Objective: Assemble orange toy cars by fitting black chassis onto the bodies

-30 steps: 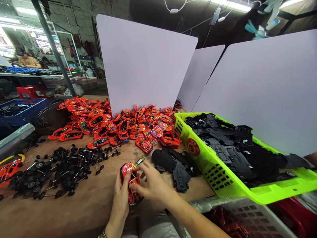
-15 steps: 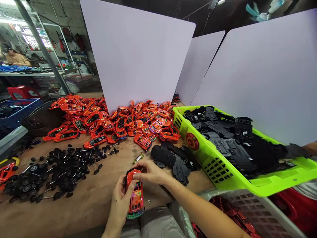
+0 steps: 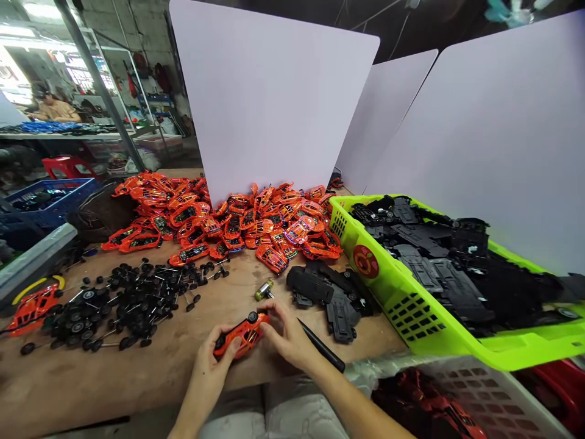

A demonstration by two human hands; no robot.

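Note:
Between both hands, over the table's near edge, I hold an orange toy car (image 3: 247, 336) tipped onto its side, one black wheel facing up. My left hand (image 3: 214, 360) grips one end of it, thumb on the body. My right hand (image 3: 281, 332) pinches the other end. Just beyond lies a small green-and-silver cylinder (image 3: 264, 290), perhaps a battery. A black pen-like tool (image 3: 322, 346) rests beside my right wrist. Black car chassis (image 3: 340, 311) lie to the right of my hands.
Orange car bodies (image 3: 183, 213) are heaped at the back, and black wheels on axles (image 3: 132, 305) at left. A lime-green basket (image 3: 411, 317) full of chassis stands at right. Below it is a white basket (image 3: 489, 390) with red cars. White panels (image 3: 274, 97) rise behind.
The toy car has been turned from roof-up and lengthwise to lying sideways across my hands. The black pen-like tool is now visible by my right wrist. The view has shifted slightly left.

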